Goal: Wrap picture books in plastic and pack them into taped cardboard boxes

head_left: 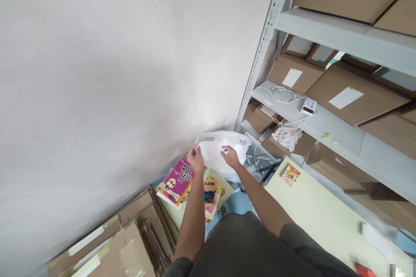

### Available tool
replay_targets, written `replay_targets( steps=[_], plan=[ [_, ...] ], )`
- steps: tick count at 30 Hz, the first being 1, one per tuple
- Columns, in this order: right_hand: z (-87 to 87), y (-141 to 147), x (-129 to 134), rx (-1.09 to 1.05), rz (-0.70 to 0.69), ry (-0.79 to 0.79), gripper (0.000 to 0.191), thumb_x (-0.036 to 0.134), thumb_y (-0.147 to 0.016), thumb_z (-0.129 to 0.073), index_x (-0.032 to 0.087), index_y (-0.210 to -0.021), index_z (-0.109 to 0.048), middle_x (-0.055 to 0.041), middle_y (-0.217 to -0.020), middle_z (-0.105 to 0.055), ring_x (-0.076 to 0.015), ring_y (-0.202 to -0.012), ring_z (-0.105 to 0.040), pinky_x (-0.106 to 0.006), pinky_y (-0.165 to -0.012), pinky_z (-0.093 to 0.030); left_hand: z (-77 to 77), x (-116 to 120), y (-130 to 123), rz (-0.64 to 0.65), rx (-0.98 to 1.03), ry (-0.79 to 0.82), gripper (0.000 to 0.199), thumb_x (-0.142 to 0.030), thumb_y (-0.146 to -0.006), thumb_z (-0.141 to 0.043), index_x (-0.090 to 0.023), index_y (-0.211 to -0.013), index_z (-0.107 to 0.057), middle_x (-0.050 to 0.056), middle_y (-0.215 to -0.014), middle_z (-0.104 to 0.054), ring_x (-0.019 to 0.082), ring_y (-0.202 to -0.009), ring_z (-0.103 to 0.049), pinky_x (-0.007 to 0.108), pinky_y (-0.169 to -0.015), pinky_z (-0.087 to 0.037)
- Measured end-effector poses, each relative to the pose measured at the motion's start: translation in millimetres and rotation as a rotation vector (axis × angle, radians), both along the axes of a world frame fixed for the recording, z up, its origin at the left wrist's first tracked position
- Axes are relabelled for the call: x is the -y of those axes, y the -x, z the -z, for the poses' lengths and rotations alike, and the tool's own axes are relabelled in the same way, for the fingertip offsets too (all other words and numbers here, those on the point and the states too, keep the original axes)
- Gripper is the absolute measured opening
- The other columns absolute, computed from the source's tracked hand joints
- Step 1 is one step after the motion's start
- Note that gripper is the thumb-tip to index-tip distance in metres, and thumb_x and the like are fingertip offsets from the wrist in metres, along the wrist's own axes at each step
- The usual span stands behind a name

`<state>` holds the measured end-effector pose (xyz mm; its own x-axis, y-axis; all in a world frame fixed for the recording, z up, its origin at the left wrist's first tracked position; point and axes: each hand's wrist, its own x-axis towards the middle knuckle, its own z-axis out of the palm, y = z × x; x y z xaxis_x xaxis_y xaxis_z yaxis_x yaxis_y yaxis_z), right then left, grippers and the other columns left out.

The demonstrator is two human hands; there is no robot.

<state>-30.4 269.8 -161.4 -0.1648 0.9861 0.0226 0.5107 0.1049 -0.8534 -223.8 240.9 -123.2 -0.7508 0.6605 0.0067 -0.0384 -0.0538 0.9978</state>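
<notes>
A white plastic bag (214, 156) hangs in front of me near the corner of the wall. My left hand (195, 158) pinches the bag's left edge, fingers closed. My right hand (230, 156) is at the bag's right part, its thumb and fingers curved apart with a bit of white between them. Just below my left hand lies a purple book (178, 181) with an orange edge. Between my forearms, more colourful books (210, 194) rest on a pale surface, partly hidden by my left arm.
Flattened cardboard (130, 246) leans at the lower left. Metal shelving (341, 127) with brown boxes and a coiled white cable (283, 94) fills the right. A pale table (325, 212) below it bears a small colourful pack (290, 174).
</notes>
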Motion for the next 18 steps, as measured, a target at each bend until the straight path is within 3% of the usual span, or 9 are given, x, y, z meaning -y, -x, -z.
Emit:
replay_targets(
  steps=[2, 4, 7, 9, 11, 14, 16, 18],
  plan=[
    [-14.9, 0.6, 5.9, -0.083, -0.057, -0.037, 0.043, 0.033, -0.090, -0.065, 0.028, -0.132, -0.069, -0.0081, -0.132, -0.071, -0.0227, -0.104, -0.071, -0.039, -0.090, -0.060, -11.2, -6.3, -1.3, -0.052, -0.018, -0.038, 0.034, -0.049, -0.087, -0.070, -0.017, -0.099, -0.072, 0.006, -0.092, -0.075, 0.018, -0.085, -0.069, 0.029, -0.082, -0.056],
    [-27.8, 3.1, 11.2, -0.147, -0.134, -0.070, 0.058, 0.035, -0.085, -0.072, 0.031, -0.142, -0.063, -0.0082, -0.142, -0.065, -0.0225, -0.109, -0.068, -0.036, -0.088, -0.059, -17.2, -8.7, -5.9, -0.039, -0.034, -0.058, 0.036, -0.052, -0.089, -0.068, -0.018, -0.101, -0.069, 0.004, -0.090, -0.073, 0.016, -0.083, -0.068, 0.027, -0.079, -0.055],
    [-37.2, 8.2, 13.8, -0.186, -0.228, -0.072, 0.080, 0.034, -0.076, -0.080, 0.033, -0.152, -0.053, -0.0090, -0.156, -0.054, -0.0242, -0.120, -0.064, -0.037, -0.092, -0.057, -15.0, -8.2, -18.4, 0.093, -0.037, -0.034, 0.038, -0.055, -0.086, -0.072, -0.018, -0.092, -0.068, 0.000, -0.078, -0.067, 0.014, -0.073, -0.063, 0.025, -0.072, -0.053],
    [-35.8, 10.3, 10.9, -0.181, -0.206, -0.072, 0.072, 0.030, -0.077, -0.076, 0.029, -0.147, -0.058, -0.0098, -0.152, -0.058, -0.0243, -0.119, -0.064, -0.037, -0.094, -0.056, -7.7, -7.4, -28.2, 0.221, -0.012, 0.015, 0.040, -0.057, -0.081, -0.077, -0.019, -0.079, -0.065, -0.001, -0.069, -0.064, 0.014, -0.067, -0.061, 0.026, -0.068, -0.052],
    [-30.9, 8.5, 5.4, -0.159, -0.136, -0.079, 0.047, 0.026, -0.082, -0.065, 0.024, -0.129, -0.070, -0.0094, -0.133, -0.071, -0.0237, -0.109, -0.068, -0.037, -0.094, -0.055, 1.4, -6.5, -35.8, 0.345, 0.032, 0.056, 0.042, -0.058, -0.077, -0.079, -0.019, -0.072, -0.063, 0.000, -0.066, -0.065, 0.016, -0.067, -0.062, 0.029, -0.069, -0.055],
    [-24.7, -5.3, -4.4, -0.076, 0.036, -0.056, 0.023, 0.023, -0.085, -0.054, 0.023, -0.096, -0.074, -0.0071, -0.096, -0.078, -0.0239, -0.092, -0.070, -0.035, -0.088, -0.054, 14.1, -5.0, -36.9, 0.448, 0.056, 0.064, 0.042, -0.057, -0.076, -0.080, -0.018, -0.087, -0.070, 0.008, -0.088, -0.076, 0.020, -0.083, -0.071, 0.035, -0.081, -0.059],
    [-25.5, -21.9, -10.6, 0.010, 0.226, -0.027, 0.013, 0.029, -0.085, -0.057, 0.024, -0.082, -0.068, -0.0067, -0.083, -0.075, -0.0247, -0.082, -0.067, -0.033, -0.081, -0.052, 21.1, -4.2, -30.8, 0.443, 0.005, 0.076, 0.046, -0.056, -0.077, -0.080, -0.018, -0.101, -0.072, 0.011, -0.103, -0.077, 0.023, -0.092, -0.073, 0.040, -0.089, -0.059],
    [-31.9, -41.2, -16.3, 0.078, 0.419, -0.034, 0.018, 0.039, -0.085, -0.061, 0.025, -0.075, -0.061, -0.0065, -0.075, -0.071, -0.0244, -0.075, -0.063, -0.033, -0.075, -0.049, 27.2, -4.3, -23.6, 0.426, -0.058, 0.106, 0.047, -0.056, -0.078, -0.078, -0.018, -0.105, -0.072, 0.012, -0.107, -0.077, 0.024, -0.095, -0.073, 0.042, -0.093, -0.059]
  ],
)
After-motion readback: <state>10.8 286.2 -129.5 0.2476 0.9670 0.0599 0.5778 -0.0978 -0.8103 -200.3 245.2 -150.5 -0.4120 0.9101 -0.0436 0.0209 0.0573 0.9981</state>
